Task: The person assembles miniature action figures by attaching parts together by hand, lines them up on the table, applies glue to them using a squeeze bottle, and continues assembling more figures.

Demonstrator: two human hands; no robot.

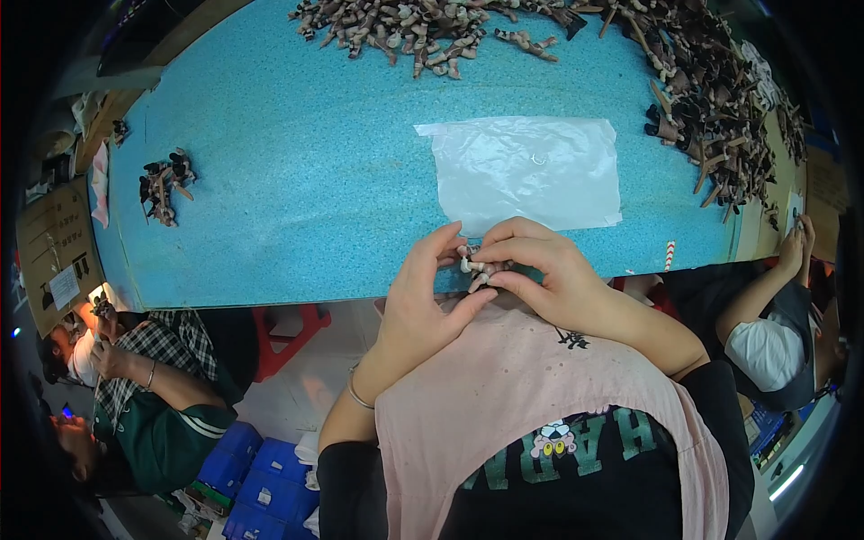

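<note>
At the near edge of the blue table (297,180), both hands pinch 1 small pale figure part (477,268) — the left hand (427,297) grips it from below, the right hand (540,270) closes fingertips over it from above. Judging by the grip, steady pressure and small twists suit best — keeping the piece over the table, near the clear plastic sheet (526,171).

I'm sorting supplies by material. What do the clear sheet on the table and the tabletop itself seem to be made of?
The sheet looks like thin clear plastic film: glossy, creased, the blue showing through. The tabletop seems a hard speckled blue laminate, matte; its exact material is uncertain.
</note>
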